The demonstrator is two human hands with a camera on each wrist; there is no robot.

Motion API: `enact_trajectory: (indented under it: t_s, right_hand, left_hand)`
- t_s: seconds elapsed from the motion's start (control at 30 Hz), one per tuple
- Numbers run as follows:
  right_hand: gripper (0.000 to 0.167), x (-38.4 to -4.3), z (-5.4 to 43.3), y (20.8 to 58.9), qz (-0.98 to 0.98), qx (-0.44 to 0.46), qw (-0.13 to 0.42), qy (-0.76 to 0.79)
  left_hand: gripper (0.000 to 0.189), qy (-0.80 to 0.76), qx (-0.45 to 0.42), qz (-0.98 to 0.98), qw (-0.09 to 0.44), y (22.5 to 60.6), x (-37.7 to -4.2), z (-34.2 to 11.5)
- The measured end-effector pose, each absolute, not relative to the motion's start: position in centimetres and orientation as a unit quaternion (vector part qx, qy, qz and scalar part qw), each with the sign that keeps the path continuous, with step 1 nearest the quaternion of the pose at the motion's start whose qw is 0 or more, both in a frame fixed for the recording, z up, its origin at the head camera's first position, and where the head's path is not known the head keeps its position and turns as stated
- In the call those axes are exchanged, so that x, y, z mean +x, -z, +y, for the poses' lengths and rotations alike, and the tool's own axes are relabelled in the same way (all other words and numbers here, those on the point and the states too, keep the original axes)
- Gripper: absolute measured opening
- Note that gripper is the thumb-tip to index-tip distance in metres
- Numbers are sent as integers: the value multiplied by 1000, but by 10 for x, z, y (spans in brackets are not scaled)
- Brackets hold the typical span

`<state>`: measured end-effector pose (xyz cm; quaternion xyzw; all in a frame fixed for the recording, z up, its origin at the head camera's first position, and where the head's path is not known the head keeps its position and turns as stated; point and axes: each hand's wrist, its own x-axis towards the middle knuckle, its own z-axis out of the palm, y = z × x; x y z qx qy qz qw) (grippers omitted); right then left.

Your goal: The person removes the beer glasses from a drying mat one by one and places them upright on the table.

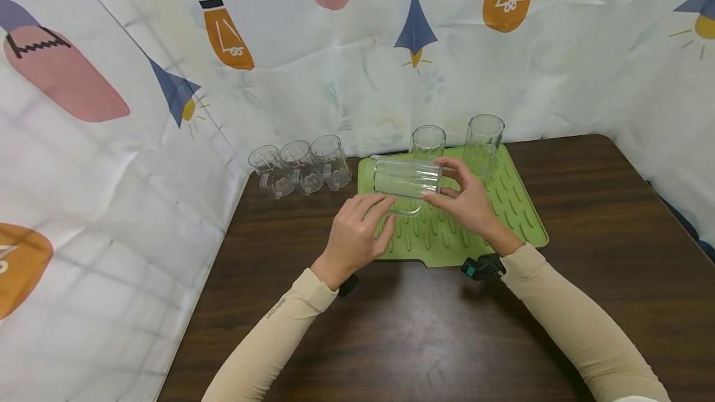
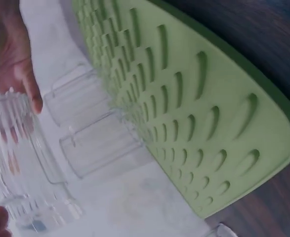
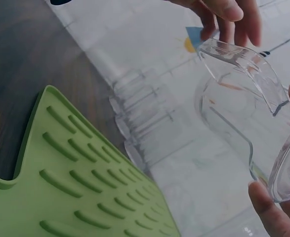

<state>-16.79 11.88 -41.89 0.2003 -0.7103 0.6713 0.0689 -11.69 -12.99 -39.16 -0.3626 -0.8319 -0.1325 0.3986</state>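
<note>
A clear glass mug [image 1: 406,177] lies sideways in the air above the green drying mat [image 1: 516,203]. My right hand [image 1: 468,200] grips it by its right end, thumb on the near side and fingers on the far side. My left hand [image 1: 357,231] is beside the mug's handle, with loosely bent fingers and thumb apart; whether the fingertips touch the glass is hard to tell. In the right wrist view the handle side of the mug [image 3: 233,64] faces up, close to the left hand's fingers [image 3: 226,29].
Two glass mugs, one on the left [image 1: 429,141] and one on the right [image 1: 485,141], stand at the mat's back edge. Three more glass mugs [image 1: 301,166] stand in a row on the brown table [image 1: 424,340], left of the mat. Behind hangs a patterned white cloth [image 1: 335,67].
</note>
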Motion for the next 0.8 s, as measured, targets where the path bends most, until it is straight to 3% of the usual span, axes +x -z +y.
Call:
enact_trajectory:
  t_s: [0.23,0.8]
  right_hand:
    - [69,-169,120,414,-702,199,89,-678]
    - [65,-171,119,411,-681,204,105,-695]
  left_hand:
    - [24,225,-279,-847,392,396,-121,-136]
    - [28,526,-128,-816,204,423,-121,-124]
